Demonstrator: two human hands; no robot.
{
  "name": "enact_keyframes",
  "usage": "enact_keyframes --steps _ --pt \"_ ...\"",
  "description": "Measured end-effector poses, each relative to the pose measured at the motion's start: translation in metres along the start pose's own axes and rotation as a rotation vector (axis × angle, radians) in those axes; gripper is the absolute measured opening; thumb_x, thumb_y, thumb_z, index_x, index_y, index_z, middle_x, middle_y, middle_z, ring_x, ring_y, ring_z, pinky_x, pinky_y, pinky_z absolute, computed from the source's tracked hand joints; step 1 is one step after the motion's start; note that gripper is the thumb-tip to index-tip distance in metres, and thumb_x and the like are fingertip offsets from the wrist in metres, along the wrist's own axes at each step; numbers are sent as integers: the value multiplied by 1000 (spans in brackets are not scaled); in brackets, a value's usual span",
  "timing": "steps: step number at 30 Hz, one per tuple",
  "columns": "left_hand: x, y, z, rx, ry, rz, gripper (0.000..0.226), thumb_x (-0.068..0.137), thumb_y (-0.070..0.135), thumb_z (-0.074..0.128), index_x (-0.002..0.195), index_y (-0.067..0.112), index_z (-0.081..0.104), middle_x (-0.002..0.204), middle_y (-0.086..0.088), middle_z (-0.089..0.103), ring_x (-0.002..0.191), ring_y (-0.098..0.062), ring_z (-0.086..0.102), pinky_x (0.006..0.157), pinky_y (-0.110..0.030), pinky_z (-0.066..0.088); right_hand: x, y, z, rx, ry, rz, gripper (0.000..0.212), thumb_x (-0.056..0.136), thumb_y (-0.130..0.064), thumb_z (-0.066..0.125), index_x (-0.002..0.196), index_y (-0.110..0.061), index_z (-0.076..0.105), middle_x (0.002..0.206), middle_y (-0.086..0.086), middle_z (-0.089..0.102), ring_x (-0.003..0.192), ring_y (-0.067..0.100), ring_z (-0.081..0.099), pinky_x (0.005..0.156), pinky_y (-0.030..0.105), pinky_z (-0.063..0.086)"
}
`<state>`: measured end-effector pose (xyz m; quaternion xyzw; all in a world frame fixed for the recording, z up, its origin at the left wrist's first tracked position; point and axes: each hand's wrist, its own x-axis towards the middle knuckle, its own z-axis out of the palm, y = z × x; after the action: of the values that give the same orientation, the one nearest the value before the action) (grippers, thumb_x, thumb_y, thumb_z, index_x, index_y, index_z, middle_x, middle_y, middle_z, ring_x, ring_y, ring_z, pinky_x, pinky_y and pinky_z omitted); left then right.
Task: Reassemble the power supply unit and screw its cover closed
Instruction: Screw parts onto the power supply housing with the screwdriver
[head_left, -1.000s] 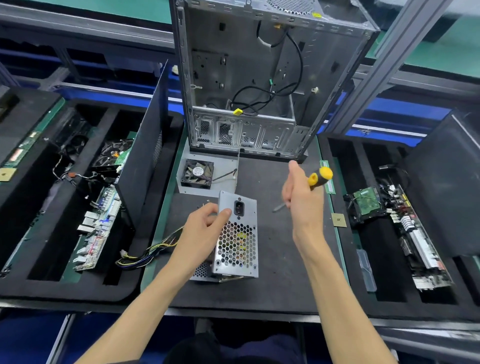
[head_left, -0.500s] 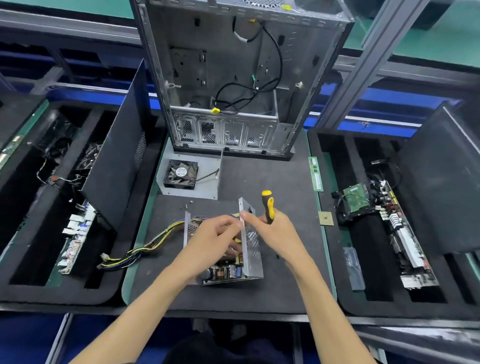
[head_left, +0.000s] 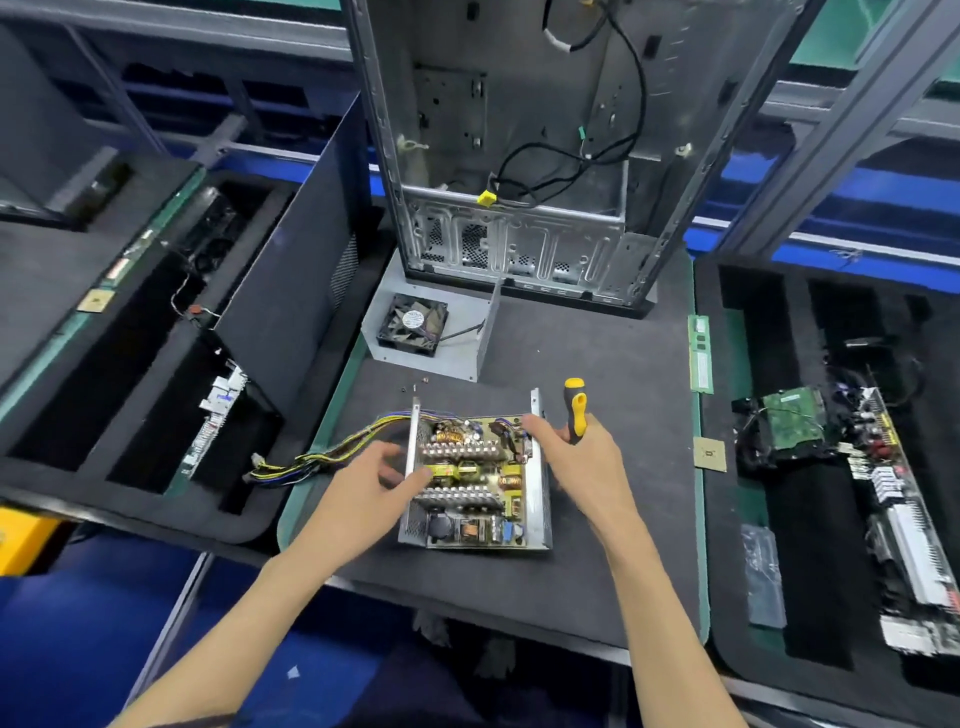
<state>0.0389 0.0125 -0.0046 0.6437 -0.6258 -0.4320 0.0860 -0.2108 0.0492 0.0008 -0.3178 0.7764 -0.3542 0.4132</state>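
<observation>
The power supply unit (head_left: 475, 480) lies flat on the dark mat with its circuit board facing up and no cover on it. Its yellow and black cable bundle (head_left: 322, 452) trails off to the left. My left hand (head_left: 371, 480) rests against the unit's left wall, thumb on the inside. My right hand (head_left: 569, 462) grips a yellow and black screwdriver (head_left: 575, 410), handle pointing up, while its index finger touches the unit's right wall. The grey cover (head_left: 415, 358) with a black fan (head_left: 413, 325) lies behind the unit. A few small screws (head_left: 414, 385) lie on the mat between them.
An open computer case (head_left: 524, 156) stands upright at the back of the mat. A RAM stick (head_left: 700, 353) and a CPU chip (head_left: 709, 453) lie at the mat's right edge. Black foam trays with boards and cables flank both sides, and a dark side panel (head_left: 291, 260) leans at left.
The power supply went from standing on end to lying flat with its board up. My right hand came down with the screwdriver to its right wall. The camera tilted down and nearer.
</observation>
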Motion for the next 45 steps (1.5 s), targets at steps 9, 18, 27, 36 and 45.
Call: enact_keyframes --steps 9,18,27,36,45 --pt "-12 -2 14 -24 72 185 33 101 37 54 74 19 60 53 8 43 51 -5 33 50 -20 26 -5 9 -5 -64 43 -31 49 73 -67 69 77 -22 48 68 -11 56 61 9 55 56 30 40" --pt "-25 -4 18 55 95 220 28 94 34 58 69 20 58 51 4 52 50 -11 41 50 -20 32 -12 27 -1 -73 58 -27 45 84 -56 70 72 -22 42 59 -12 48 58 10 48 57 32 38" --pt "-19 -15 3 -32 463 159 15 92 29 65 93 38 52 85 13 62 79 -7 57 68 -30 44 -15 27 16 20 39 -11 36 92 -36 68 76 -19 40 72 -2 47 62 15 43 57 31 36" --pt "6 -56 -8 535 507 213 8 93 11 69 96 4 65 99 -15 63 98 -41 57 88 -51 39 -22 26 26 166 130 -88 12 93 -16 64 87 -14 54 70 -4 52 51 2 44 49 15 39" --pt "12 -53 -37 430 468 388 4 99 8 59 97 7 63 78 -6 44 77 -29 41 72 -47 43 -20 19 29 184 123 -110 33 90 -8 64 73 -22 40 65 -5 43 48 3 42 54 24 34"
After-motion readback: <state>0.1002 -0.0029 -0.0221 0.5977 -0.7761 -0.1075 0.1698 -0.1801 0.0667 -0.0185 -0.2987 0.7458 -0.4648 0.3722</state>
